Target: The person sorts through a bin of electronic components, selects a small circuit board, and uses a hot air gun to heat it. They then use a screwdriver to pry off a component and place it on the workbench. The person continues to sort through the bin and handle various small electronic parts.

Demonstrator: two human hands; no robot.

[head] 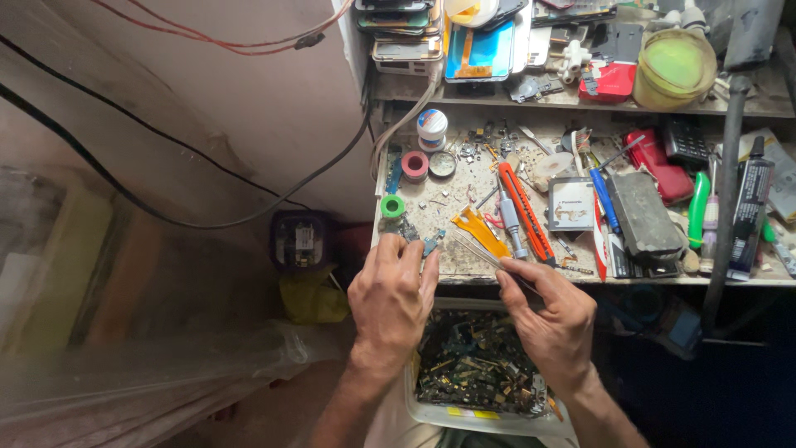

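My left hand (391, 297) reaches to the front edge of a cluttered work shelf (464, 274), its fingertips pinching a small blue-grey electronic part (429, 243). Metal tweezers (485, 255) are gripped in my right hand (554, 319), their tips pointing up-left onto the shelf toward an orange flex strip (481, 232). Below both hands sits a white plastic tub (489, 419) filled with several small circuit-board scraps. Part of the tub is hidden by my wrists.
The shelf carries an orange utility knife (525, 211), screwdrivers, tape rolls (414, 164), a green ring (392, 205), a small white jar (432, 126), a black case (644, 217) and a red box (661, 166). Above, stacked phone parts and a yellow-lidded jar (673, 66). Cables cross the wall at left.
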